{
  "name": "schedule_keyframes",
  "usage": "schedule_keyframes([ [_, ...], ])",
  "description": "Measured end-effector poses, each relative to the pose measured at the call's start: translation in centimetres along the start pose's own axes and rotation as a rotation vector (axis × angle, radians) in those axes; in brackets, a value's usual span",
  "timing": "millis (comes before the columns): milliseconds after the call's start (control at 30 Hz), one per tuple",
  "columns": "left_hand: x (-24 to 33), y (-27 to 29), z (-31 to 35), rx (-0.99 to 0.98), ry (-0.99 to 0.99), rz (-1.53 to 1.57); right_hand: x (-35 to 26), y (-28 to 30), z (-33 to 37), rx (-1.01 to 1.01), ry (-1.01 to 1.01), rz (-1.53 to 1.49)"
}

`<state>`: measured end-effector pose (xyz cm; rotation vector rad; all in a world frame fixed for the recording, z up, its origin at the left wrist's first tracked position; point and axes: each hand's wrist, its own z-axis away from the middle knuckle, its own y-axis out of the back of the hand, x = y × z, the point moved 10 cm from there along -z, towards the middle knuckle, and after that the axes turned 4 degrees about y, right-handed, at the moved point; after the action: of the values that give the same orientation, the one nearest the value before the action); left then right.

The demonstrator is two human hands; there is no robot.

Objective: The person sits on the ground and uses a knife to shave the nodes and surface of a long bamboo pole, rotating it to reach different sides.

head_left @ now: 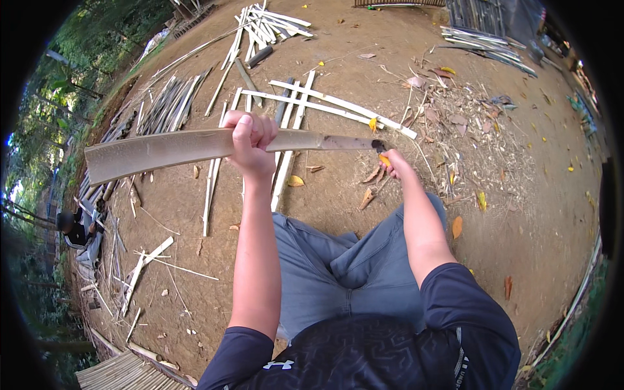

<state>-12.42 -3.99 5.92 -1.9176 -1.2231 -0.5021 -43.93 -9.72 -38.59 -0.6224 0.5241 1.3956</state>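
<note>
A long split bamboo slat (182,148) lies crosswise in front of me, its pale inner side showing. My left hand (250,138) is closed round it near the middle, thumb on top. At its right end, where the bamboo is marked dark, my right hand (392,164) is closed on an orange-handled tool (384,160). A small dark part of that tool meets the end of the slat; its exact kind is too small to make out. Beneath the slat, several pale bamboo strips (294,140) lie crossed on the ground.
A heap of pale strips (270,26) lies at the far middle, with darker bamboo pieces (170,104) at the left. Shavings and dry leaves (481,130) cover the dirt at right. Another person (83,231) sits at the left edge. More bamboo poles (487,45) lie far right.
</note>
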Motion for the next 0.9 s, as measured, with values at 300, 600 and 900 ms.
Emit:
schedule_keyframes([
  [300,-0.8,-0.5,0.5,-0.008,-0.013,0.005,-1.8,-0.6,1.2,0.033,0.1,-0.049],
  [600,-0.8,-1.0,0.3,-0.032,-0.031,-0.001,-1.7,-1.0,0.0,-0.022,0.067,-0.106],
  [900,-0.6,-3.6,0.4,-0.094,-0.057,-0.029,-2.6,-0.4,0.2,-0.017,0.069,-0.096],
])
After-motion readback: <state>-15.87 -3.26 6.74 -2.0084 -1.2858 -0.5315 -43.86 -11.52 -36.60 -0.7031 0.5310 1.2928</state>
